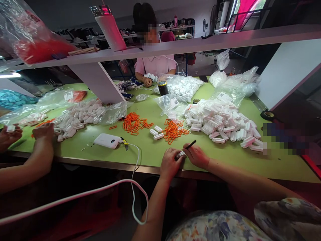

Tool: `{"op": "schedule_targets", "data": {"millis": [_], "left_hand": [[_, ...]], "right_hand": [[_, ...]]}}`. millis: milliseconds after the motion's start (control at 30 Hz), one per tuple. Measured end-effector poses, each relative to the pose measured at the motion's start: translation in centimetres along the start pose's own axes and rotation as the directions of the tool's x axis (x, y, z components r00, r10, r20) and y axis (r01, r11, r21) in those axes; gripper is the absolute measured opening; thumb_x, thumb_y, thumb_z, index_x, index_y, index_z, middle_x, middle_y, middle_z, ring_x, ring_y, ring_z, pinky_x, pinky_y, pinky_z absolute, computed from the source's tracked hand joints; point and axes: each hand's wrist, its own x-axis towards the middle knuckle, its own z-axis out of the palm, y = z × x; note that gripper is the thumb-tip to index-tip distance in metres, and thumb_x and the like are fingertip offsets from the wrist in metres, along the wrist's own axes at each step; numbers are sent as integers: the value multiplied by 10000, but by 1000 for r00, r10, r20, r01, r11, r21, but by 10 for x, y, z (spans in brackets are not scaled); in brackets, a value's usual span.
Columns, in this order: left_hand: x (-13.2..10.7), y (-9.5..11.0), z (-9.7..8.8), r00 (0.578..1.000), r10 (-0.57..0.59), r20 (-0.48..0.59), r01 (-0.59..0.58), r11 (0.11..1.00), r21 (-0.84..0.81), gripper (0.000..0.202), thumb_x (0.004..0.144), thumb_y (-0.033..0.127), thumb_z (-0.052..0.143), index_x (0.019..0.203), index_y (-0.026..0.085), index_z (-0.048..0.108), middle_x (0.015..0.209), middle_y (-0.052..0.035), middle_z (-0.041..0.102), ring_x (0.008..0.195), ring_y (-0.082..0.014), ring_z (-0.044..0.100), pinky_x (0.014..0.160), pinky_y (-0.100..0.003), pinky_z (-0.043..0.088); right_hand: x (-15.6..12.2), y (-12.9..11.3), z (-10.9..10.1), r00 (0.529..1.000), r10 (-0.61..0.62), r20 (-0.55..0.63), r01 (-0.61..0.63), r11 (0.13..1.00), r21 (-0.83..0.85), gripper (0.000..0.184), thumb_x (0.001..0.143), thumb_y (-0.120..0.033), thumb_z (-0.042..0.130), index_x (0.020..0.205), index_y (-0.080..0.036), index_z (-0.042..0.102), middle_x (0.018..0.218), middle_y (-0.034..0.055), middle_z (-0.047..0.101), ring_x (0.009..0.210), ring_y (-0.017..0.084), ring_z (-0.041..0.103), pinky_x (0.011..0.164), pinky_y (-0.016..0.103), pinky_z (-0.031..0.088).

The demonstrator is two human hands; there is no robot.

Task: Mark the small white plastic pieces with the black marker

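Close to the table's front edge, my left hand (171, 162) is closed round a white plastic connector housing (180, 154). My right hand (197, 155) pinches a thin black stick-like tool (191, 144), its dark end pointing up and right, with the fingers right at the connector housing. The tool's lower end is hidden by the fingers. Just beyond my hands lies a small heap of orange rectangular frames (173, 131). Beside it rest several loose white housings (157, 136). A large pile of white housings (220, 117) spreads to the right.
A white power bank (107, 140) with a white cable (138, 154) lies left. Another orange heap (134, 123) is behind it. A neighbour's hands (43, 131) work at far left; a person (155, 65) sits opposite. A shelf (175, 47) crosses above, carrying a tumbler (110, 30).
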Motion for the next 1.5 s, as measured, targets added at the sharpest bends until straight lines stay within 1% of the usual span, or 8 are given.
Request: {"op": "schedule_targets", "data": {"millis": [100, 333, 667, 900, 1000, 1133, 1233, 1500], "left_hand": [[0, 0, 0, 1000, -2, -4, 2, 1000, 6, 123, 875, 226, 784, 985, 232, 730, 953, -38, 676, 960, -234, 631, 898, -381, 527], [0, 1, -1, 1000, -2, 2, 2, 1000, 12, 115, 891, 231, 761, 1000, 240, 728, 966, -37, 673, 973, -234, 631, 908, -393, 529], [-1, 1, -1, 1000, 25, 1, -25, 1000, 1, 126, 893, 217, 747, 1015, 239, 722, 985, -41, 676, 989, -236, 633, 923, -396, 530], [0, 0, -3, 999, 31, 23, -31, 1000, 5, 117, 907, 187, 700, 1016, 222, 726, 974, -46, 682, 973, -231, 633, 910, -385, 533], [0, 1, -3, 999, 28, 25, -28, 1000, 0, 111, 908, 201, 711, 1016, 225, 724, 973, -44, 681, 978, -232, 636, 917, -389, 533], [0, 1, -2, 999, 26, 27, -26, 1000, -9, 105, 901, 240, 743, 1004, 233, 722, 977, -42, 679, 985, -233, 640, 922, -391, 536], [0, 1, -2, 999, 21, 26, -21, 1000, -12, 111, 900, 239, 748, 1006, 229, 720, 985, -47, 682, 992, -237, 641, 926, -397, 537], [0, 0, -1, 999, 24, 22, -24, 1000, -15, 115, 894, 226, 752, 1005, 234, 722, 985, -44, 684, 991, -239, 643, 925, -402, 537]], "right_hand": [[0, -1, -1, 999, 16, -40, -15, 1000, 14, 248, 1106, -316, 384, 1010, -204, 584, 843, 78, 705, 756, 215, 670, 728, 318, 531], [1, -2, 0, 999, 14, -41, -14, 1000, -1, 262, 1105, -329, 380, 1010, -203, 588, 845, 84, 709, 762, 225, 672, 733, 331, 541], [0, 1, 2, 1000, 19, -10, -20, 1000, -21, 328, 1126, -372, 347, 1015, -199, 603, 817, 74, 697, 734, 209, 660, 699, 314, 523], [0, 4, 7, 998, -31, 58, 34, 998, -51, 264, 1107, -303, 384, 1032, -182, 606, 838, 85, 712, 748, 205, 663, 690, 304, 501], [0, 1, 3, 1000, -3, 23, 4, 999, -44, 280, 1105, -315, 383, 1019, -178, 612, 828, 82, 709, 742, 205, 660, 696, 311, 514], [0, -6, -5, 997, 72, -32, -71, 997, 31, 278, 1098, -322, 390, 989, -197, 614, 801, 65, 691, 734, 204, 657, 713, 320, 544], [0, -8, -7, 997, 66, -28, -64, 996, 67, 261, 1090, -317, 397, 984, -206, 609, 786, 64, 680, 726, 212, 659, 711, 333, 557], [-2, -4, -3, 998, 51, -22, -50, 997, 57, 278, 1099, -344, 379, 1007, -214, 607, 793, 73, 688, 718, 227, 662, 703, 350, 560]]}}
